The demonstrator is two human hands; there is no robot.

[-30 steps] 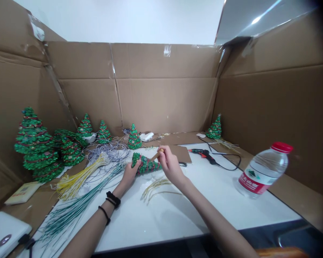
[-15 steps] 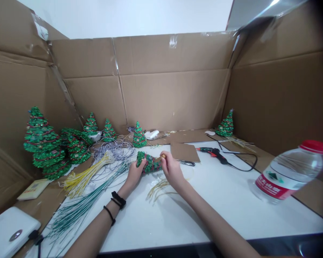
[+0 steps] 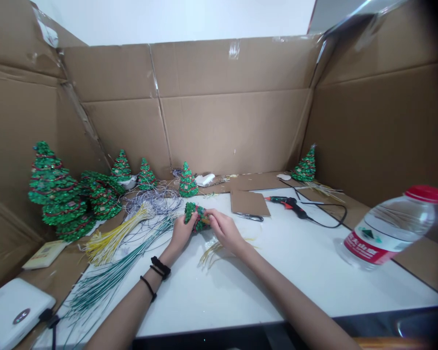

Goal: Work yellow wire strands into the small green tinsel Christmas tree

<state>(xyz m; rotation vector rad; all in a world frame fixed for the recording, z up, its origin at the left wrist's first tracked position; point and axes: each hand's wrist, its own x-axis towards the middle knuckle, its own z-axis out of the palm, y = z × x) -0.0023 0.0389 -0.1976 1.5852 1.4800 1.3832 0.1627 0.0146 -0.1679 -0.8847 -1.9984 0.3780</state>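
Tipped on its side above the white board, a small green Christmas tree with red trim is gripped by my left hand, thumb on top. My right hand is closed in a pinch at the tree's right part, holding a small yellowish piece against it. That piece is too small to make out fully, and my right fingers hide part of the tree. Below the hands lie several pale yellow strands. A bundle of green wires and a bundle of yellow wires lie left of my left hand.
Several finished-looking trees stand at the left and back, with tangled purplish wire near them. A cardboard square, tweezers-like metal tool, glue gun and water bottle are rightward. A white box sits front left. Cardboard walls surround the table.
My right hand has moved left, closer to my left hand, along the tree. More of the metal tool and cardboard square shows now. The view has shifted slightly.
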